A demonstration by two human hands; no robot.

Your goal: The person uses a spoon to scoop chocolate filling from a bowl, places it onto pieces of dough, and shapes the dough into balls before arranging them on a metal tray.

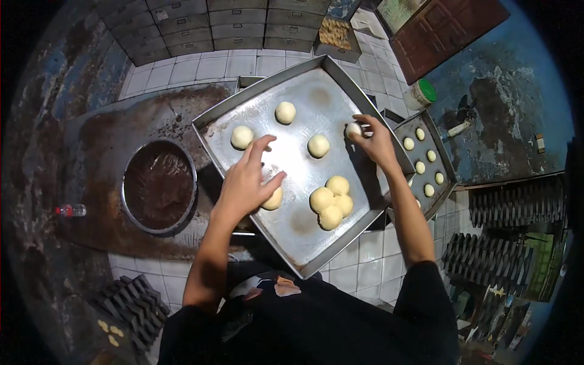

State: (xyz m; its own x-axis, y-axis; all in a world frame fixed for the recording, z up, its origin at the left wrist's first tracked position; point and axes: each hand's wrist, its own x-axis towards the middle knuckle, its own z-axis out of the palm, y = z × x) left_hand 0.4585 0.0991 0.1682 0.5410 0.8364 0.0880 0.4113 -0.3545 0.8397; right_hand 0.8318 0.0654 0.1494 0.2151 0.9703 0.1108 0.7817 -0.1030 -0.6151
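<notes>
Strong light, seemingly from above, hits the metal tray (292,226), bleaching its middle with white glare, while a dark shadow lies along its right side. The blue wall (508,115) is dimmer; fisheye distortion bows the outer edges, corners go black, central detail looks sharp.

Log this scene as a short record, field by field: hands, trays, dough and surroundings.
Left hand: open, fingers spread over the tray's left side
Right hand: fingers around a dough ball
Main tray: metal, with raised walls
Other dough: four balls clustered; three standing apart; another partly hidden by the left hand
Right side: second tray with small pale pieces
Left side: round metal bowl
</notes>
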